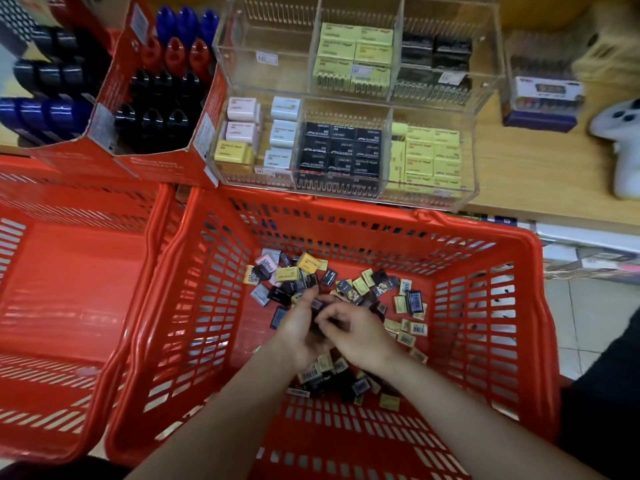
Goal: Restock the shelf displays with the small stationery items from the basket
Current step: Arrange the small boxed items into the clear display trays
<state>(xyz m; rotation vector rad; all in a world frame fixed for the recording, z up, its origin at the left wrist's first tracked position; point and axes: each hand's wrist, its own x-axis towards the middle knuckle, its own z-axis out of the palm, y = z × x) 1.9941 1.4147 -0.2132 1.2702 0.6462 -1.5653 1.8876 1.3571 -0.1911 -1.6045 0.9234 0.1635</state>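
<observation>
A red plastic basket (491, 306) holds several small boxed erasers (349, 289) in black, yellow, pink and grey, scattered over its floor. Both hands are down inside it, close together. My left hand (298, 332) cups a few small black boxes (317, 306). My right hand (356, 329) has its fingers curled onto those same black boxes, pinching at them. Above the basket, a clear acrylic display (346, 109) on the shelf has compartments of yellow, black and pastel boxes; its top left compartment (270, 39) holds no boxes.
A second red basket (69, 306) sits to the left. Red cardboard boxes of blue, red and black items (162, 84) stand at the shelf's left. A white controller-shaped object (620, 140) and a purple box (543, 102) lie on the wooden shelf (540, 181) at right.
</observation>
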